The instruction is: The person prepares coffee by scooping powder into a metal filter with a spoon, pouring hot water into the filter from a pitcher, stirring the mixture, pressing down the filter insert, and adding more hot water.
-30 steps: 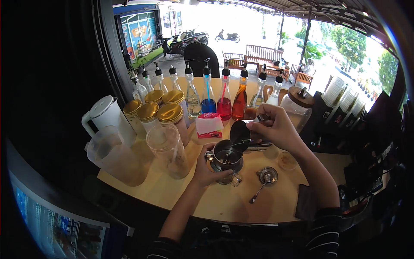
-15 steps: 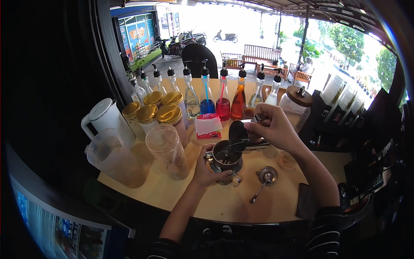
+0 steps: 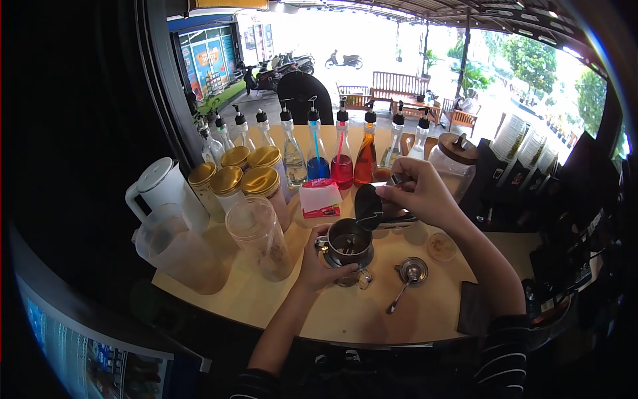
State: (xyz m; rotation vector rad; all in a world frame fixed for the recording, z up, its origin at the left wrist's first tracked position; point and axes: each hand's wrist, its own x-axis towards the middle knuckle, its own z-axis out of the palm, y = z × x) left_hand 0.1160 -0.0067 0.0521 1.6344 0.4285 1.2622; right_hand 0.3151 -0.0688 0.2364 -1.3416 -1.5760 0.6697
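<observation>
Left hand [image 3: 322, 267]: curled snugly round the metal cup [image 3: 349, 242]
Right hand [image 3: 417, 194]: pinched tight on the dark pitcher [image 3: 367, 205], exact hold kinda hidden
Pitcher: just left of right grip, tipped toward cup

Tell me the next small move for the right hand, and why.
I'd probably tip the dark pitcher slightly further with the right hand: its lip is at the rim of the metal cup, which the left hand holds. Whether liquid is flowing is hard to tell.
</observation>
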